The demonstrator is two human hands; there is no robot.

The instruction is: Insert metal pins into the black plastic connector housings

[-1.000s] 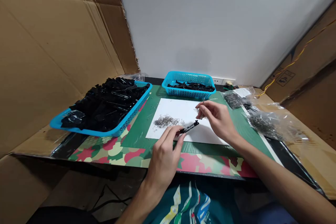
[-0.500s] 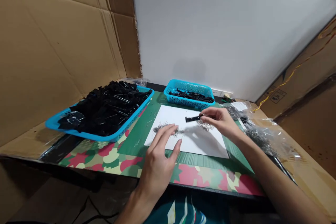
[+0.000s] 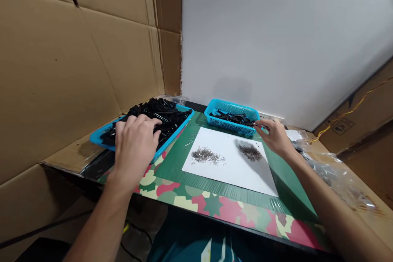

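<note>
My left hand point(image 3: 136, 139) is over the large blue basket point(image 3: 172, 135) at the left, which is heaped with black plastic parts point(image 3: 164, 116). Its fingers bend down toward the heap, the thumb apart, and I see nothing held in them. At the right corner of the small blue basket point(image 3: 215, 104), my right hand point(image 3: 273, 133) pinches the end of a slim black plastic part, mostly lost against similar pieces point(image 3: 233, 117) inside. On a white sheet point(image 3: 229, 176) between the hands lie two piles of tiny metal pieces, a left pile point(image 3: 204, 155) and a right pile point(image 3: 250, 152).
The sheet rests on a green mat point(image 3: 172, 163) over a patterned table cover point(image 3: 215, 204). Clear plastic bags point(image 3: 331, 176) lie at the right. Cardboard point(image 3: 92, 57) stands on the left, and a white wall point(image 3: 260, 49) rises behind.
My left hand has moved from the sheet's left pile to the large basket. My right hand has carried the black part from above the sheet to the small basket. The view has shifted left.
</note>
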